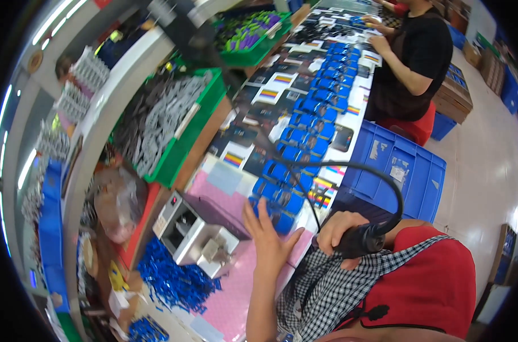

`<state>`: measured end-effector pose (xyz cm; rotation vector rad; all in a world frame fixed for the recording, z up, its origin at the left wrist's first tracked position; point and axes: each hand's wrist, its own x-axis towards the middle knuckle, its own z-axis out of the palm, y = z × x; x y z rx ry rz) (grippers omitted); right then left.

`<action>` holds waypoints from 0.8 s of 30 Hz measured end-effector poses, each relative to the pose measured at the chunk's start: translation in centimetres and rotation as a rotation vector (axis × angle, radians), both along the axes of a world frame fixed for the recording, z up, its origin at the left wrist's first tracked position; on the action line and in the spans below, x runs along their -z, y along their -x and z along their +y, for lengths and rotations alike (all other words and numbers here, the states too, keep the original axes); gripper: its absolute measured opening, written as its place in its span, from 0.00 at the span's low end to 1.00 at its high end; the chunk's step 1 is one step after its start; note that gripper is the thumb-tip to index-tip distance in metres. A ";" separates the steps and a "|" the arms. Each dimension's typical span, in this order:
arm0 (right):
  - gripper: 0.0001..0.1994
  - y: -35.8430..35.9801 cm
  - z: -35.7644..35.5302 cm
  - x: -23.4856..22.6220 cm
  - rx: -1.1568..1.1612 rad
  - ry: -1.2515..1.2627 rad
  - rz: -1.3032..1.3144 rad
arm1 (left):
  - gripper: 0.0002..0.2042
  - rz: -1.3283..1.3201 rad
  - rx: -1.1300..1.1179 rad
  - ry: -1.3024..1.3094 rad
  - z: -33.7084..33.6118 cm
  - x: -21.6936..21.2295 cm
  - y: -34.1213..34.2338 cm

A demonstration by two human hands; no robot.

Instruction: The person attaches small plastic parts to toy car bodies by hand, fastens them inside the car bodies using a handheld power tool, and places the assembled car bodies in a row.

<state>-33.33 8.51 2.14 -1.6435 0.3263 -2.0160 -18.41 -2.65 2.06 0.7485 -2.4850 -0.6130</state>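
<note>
At the near end of the blue cars (298, 137) on the table (357, 134), left hand (268, 239) is spread wide by the closest car (282, 220); can't tell if it's touching. Right hand's (334, 231) grip is wrapped round a black tool (360, 244), tip not clear. Best: steady the car from both sides, keep the cable (397, 191) off the row.

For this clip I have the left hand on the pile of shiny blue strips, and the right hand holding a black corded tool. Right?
Not quite. In the head view, the left hand is at the near end of the row of blue toy cars, not the pile; the right hand does hold the black corded tool.
</note>
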 end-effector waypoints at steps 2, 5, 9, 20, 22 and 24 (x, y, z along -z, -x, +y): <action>0.22 0.8 0.5 0.2 0.003 -0.030 0.029 | 0.53 -0.148 -0.096 -0.011 -0.9 1.3 0.5; 0.21 1.7 0.7 0.5 -0.035 -0.108 0.056 | 0.53 -0.189 -0.123 -0.024 -1.5 1.9 1.2; 0.22 2.2 0.8 0.7 0.016 -0.073 0.080 | 0.51 -0.179 -0.162 -0.032 -1.4 1.0 1.9; 0.23 3.1 0.7 1.7 0.015 -0.085 -0.040 | 0.46 -0.090 -0.208 0.107 1.0 -2.1 1.1; 0.22 3.2 0.9 1.3 0.009 -0.070 0.029 | 0.47 -0.097 -0.220 0.122 3.2 -3.4 -0.9; 0.23 2.4 0.9 1.0 -0.007 -0.051 0.013 | 0.47 -0.075 -0.197 0.123 4.9 -3.9 -4.0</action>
